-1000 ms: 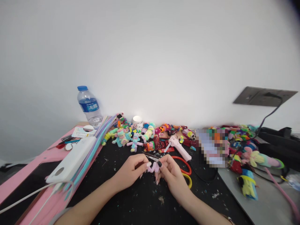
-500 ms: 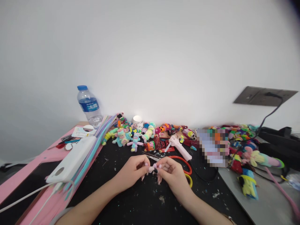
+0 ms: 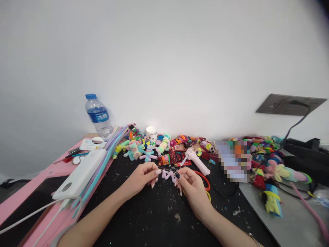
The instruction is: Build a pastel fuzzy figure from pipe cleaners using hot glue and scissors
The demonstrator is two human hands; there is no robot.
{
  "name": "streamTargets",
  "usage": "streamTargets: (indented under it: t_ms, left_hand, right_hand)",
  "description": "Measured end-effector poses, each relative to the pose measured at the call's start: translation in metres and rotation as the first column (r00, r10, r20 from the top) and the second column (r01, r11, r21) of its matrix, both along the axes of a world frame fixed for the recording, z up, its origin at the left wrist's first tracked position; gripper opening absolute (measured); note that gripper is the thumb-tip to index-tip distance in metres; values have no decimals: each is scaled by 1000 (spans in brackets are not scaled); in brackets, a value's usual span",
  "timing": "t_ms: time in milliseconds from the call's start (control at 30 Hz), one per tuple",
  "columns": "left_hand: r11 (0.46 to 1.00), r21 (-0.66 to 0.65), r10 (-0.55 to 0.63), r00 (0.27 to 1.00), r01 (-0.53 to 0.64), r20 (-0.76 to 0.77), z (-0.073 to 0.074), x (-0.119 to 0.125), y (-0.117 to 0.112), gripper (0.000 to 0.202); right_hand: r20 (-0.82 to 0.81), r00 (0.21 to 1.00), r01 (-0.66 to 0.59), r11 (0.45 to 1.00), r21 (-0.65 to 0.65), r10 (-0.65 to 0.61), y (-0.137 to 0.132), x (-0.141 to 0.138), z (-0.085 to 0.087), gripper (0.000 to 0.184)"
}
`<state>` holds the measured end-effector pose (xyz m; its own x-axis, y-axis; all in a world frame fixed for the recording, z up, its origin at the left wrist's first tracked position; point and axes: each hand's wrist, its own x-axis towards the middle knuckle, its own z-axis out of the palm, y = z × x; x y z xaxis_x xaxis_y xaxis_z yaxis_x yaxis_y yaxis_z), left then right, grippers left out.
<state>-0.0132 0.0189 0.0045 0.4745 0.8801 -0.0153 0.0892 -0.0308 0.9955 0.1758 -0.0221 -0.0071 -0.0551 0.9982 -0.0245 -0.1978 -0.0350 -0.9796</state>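
Between my hands stretches a pale pink pipe cleaner (image 3: 168, 175), bent into a zigzag. My left hand (image 3: 147, 174) pinches its left end between thumb and forefinger. At the other end, the thumb and fingers of my right hand (image 3: 189, 183) are closed on it. Just behind the pipe cleaner lie scissors, whose orange-red and yellow handles (image 3: 206, 181) are partly hidden by my right hand. A pale pink glue gun (image 3: 197, 162) rests beyond my right hand, nozzle to the left.
Many fuzzy pipe-cleaner figures (image 3: 148, 154) line the wall, around a paper cup (image 3: 151, 133). On the left are a water bottle (image 3: 98, 116), a bundle of pastel pipe cleaners (image 3: 102, 164) and a white power bank (image 3: 79, 175). A black cable (image 3: 226, 196) runs at right.
My hands have moved apart and slightly up. The pink pipe cleaner, bunched between my fingers before, is now drawn out into a visible zigzag.
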Motion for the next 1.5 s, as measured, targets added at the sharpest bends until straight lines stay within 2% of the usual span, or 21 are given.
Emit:
streamTargets:
  t_ms: [267, 400, 500, 733, 833, 933, 1000, 1133, 1267, 1333, 1433, 1500]
  left_hand:
    - [995, -58, -86, 996, 85, -9, -1, 4, -5, 29]
    - [987, -94, -134, 991, 133, -7, -2, 5, -7, 31]
    - [992, -98, -81, 997, 81, 2, -1, 4, -6, 33]
    - [988, 11, 157, 987, -157, 29, -2, 0, -2, 33]
    - [991, 28, 133, 991, -133, 13, -1, -1, -3, 35]
    - [989, 132, 76, 996, -71, -39, 1, -2, -5, 29]
    - [968, 247, 77, 993, -52, -93, 3, -4, -6, 18]
    - [907, 421, 123, 971, -26, -206, 2, -6, -8, 45]
    - [851, 516, 247, 940, -95, -236, -5, -8, -6, 29]
    - [827, 553, 273, 932, -100, -240, -7, -10, -5, 22]
    - [768, 640, 236, 937, -16, -259, -7, -11, -4, 16]
    - [733, 679, 204, 938, 44, -281, -6, -11, -4, 19]
  right_hand:
    - [10, 990, -139, 990, 2, 139, -2, -2, 8, 21]
    - [15, 991, -133, 991, -7, 133, -2, -3, 9, 20]
    - [13, 996, -84, 996, -18, 84, -2, -2, 7, 20]
    - [77, 997, 21, 1000, 12, -22, 2, 2, 0, 21]
    - [77, 997, 18, 1000, 24, -20, 2, 3, 0, 22]
    - [68, 997, 19, 1000, 10, -20, 2, 3, 1, 22]
    - [63, 998, 21, 1000, -13, -20, 1, 3, 2, 23]
    - [29, 1000, -2, 999, -52, 4, 1, 3, 2, 26]
    - [25, 999, -38, 997, -67, 40, 1, 3, 2, 26]
    - [32, 998, -59, 995, -77, 62, 1, 3, 1, 26]
    - [19, 999, -46, 993, -109, 49, 2, 2, 0, 28]
    - [-5, 1000, -12, 993, -118, 11, 2, 2, -1, 29]
